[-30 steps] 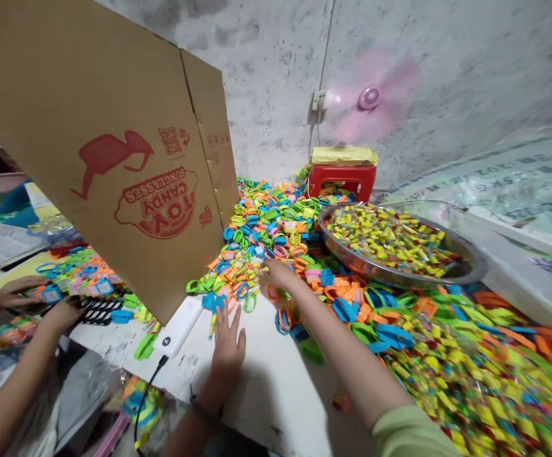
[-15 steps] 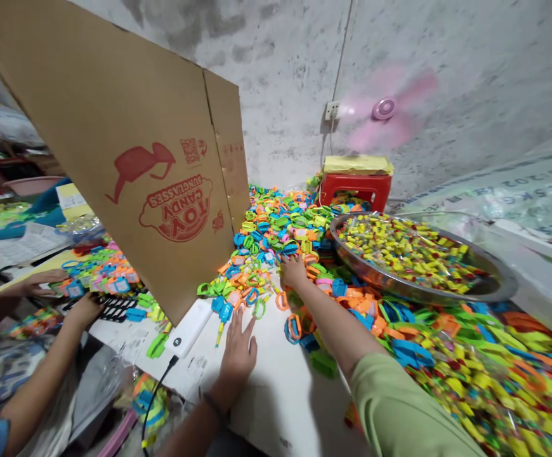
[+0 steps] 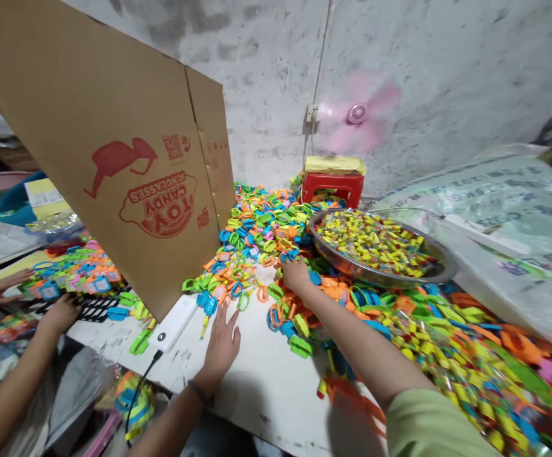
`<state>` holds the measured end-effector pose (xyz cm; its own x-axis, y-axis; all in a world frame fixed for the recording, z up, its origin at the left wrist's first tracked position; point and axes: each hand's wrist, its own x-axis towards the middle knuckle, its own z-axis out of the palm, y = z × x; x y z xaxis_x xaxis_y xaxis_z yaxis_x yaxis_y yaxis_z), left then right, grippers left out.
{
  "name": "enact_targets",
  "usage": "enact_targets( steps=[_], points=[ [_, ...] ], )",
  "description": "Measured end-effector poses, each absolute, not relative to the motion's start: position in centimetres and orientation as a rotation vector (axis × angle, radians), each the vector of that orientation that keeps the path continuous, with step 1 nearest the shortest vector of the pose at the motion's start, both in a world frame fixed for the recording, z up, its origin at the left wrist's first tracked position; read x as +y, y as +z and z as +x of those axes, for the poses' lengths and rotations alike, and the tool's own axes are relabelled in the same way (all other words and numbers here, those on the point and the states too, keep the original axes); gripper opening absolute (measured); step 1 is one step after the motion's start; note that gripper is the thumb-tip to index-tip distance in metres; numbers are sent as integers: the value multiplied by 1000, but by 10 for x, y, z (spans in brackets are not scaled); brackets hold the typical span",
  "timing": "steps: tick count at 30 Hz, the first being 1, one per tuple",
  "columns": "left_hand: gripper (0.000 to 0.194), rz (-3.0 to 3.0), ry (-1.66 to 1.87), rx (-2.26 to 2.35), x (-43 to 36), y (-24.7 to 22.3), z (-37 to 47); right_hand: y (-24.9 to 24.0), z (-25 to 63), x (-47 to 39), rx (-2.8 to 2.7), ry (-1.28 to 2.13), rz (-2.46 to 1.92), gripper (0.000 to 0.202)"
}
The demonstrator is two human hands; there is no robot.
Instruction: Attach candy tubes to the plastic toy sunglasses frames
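Observation:
My left hand (image 3: 222, 343) lies on the white table (image 3: 257, 355) with its fingers spread. Its fingertips are close to a toy watch with an orange band and a blue one with a yellow stick. My right hand (image 3: 297, 277) reaches into the heap of colourful plastic toy watches (image 3: 276, 219). Its fingers curl around a blue toy watch (image 3: 289, 255) and partly hide it. Right of that hand stands a wide metal basin (image 3: 340, 267) of small yellow wrapped pieces.
A tall cardboard box (image 3: 80, 95) stands left, beside a white power bank (image 3: 175, 324) with a cable. Another person's hands (image 3: 59, 314) work farther left. Behind are a red plastic stool (image 3: 358, 190) and a spinning pink fan (image 3: 356, 114). Loose bands and wrapped pieces (image 3: 447, 362) cover the right side.
The view has turned right. My right hand has shifted a little right across the heap, with the blue toy watch staying at its fingertips. My left hand stays spread in about the same place.

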<state>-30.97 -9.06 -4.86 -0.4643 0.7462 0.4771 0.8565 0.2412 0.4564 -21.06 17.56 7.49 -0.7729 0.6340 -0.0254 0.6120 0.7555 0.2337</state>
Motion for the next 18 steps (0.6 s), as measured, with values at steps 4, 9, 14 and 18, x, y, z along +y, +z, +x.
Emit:
enact_targets(
  steps=[4, 9, 14, 18],
  points=[
    [46, -1553, -1008, -2329, -91, -51, -308, 87, -180, 175, 2774, 301, 1134, 39],
    [47, -1541, -1026, -2347, -89, -53, -307, 111, -141, 199, 2629, 170, 1247, 41],
    [45, -1543, -978, -2372, -88, -53, -305, 128, -149, 226, 2600, 51, 1204, 44],
    [44, -1548, -959, -2368, -87, -50, -305, 124, -193, 233, 2722, 1, 1188, 39]
  ],
)
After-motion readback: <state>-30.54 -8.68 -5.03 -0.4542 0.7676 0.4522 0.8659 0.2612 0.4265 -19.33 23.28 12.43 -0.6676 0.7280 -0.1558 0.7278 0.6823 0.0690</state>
